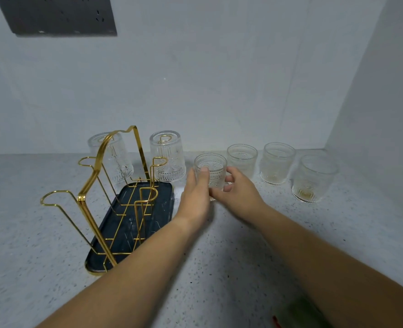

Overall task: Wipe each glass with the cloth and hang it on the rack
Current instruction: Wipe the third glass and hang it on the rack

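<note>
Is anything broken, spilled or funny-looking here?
Nothing looks wrong. Two hung glasses sit upside down on the rack; three glasses stand upright on the counter. The left hand and right hand hold a fourth glass upright. No spill or crack shows.

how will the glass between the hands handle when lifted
Likely rigid and breakable: the glass is clear with a thin rim. Its ribbed wall should give the left hand and right hand decent grip. Squat and wide, it probably won't tip easily.
</note>
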`<control>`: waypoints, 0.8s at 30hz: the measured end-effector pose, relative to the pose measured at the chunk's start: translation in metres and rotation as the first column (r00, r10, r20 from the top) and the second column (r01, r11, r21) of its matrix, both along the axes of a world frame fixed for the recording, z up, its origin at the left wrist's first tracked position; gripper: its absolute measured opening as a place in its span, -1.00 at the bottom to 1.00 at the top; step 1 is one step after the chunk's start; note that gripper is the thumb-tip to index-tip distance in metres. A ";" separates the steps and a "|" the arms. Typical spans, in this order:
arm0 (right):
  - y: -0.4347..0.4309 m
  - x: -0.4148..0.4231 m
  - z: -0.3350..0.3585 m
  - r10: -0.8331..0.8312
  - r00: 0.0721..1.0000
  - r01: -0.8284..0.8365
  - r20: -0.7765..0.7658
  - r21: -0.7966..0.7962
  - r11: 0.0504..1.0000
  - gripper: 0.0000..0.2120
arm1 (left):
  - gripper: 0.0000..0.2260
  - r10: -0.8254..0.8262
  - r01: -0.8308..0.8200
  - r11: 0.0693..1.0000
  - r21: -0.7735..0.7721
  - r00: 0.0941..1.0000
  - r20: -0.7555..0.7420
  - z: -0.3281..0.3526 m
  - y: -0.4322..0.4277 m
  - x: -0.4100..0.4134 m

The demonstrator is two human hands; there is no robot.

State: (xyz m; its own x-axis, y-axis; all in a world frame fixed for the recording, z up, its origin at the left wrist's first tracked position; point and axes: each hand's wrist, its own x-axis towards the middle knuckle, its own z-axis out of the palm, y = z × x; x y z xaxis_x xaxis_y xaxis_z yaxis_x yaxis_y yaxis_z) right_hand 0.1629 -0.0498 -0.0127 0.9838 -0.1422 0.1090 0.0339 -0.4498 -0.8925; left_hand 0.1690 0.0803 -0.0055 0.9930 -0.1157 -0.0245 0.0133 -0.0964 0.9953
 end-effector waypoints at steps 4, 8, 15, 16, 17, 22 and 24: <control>0.002 0.004 -0.002 0.001 0.999 0.000 0.034 -0.009 1.000 -0.49 | -0.15 -0.006 0.006 0.999 -0.039 1.000 0.008 -0.007 0.000 0.005; -0.001 -0.006 0.006 0.006 0.996 -0.007 0.086 0.004 1.000 -0.55 | -0.27 -0.029 0.031 0.999 -0.037 0.998 0.055 -0.007 0.000 -0.001; -0.018 -0.065 0.043 0.020 0.991 -0.023 0.131 0.024 0.999 -0.59 | -0.69 -0.105 0.116 0.991 -0.064 0.981 0.160 0.016 0.019 -0.048; -0.019 -0.077 0.048 0.023 0.993 -0.025 0.119 0.019 1.000 -0.59 | -0.64 -0.122 0.136 0.988 -0.077 0.979 0.163 0.016 0.023 -0.055; -0.019 -0.090 0.052 0.030 0.993 -0.032 0.111 0.017 0.999 -0.59 | -0.55 -0.143 0.159 0.983 -0.087 0.975 0.170 0.018 0.026 -0.061; -0.016 -0.147 0.057 0.139 0.990 -0.142 0.038 0.081 0.987 -0.57 | -0.57 -0.364 0.378 0.923 -0.071 0.918 0.158 0.010 0.040 -0.093; -0.014 -0.167 0.053 0.173 0.985 -0.175 0.024 0.121 0.977 -0.58 | -0.55 -0.411 0.432 0.894 -0.116 0.896 0.167 0.008 0.046 -0.112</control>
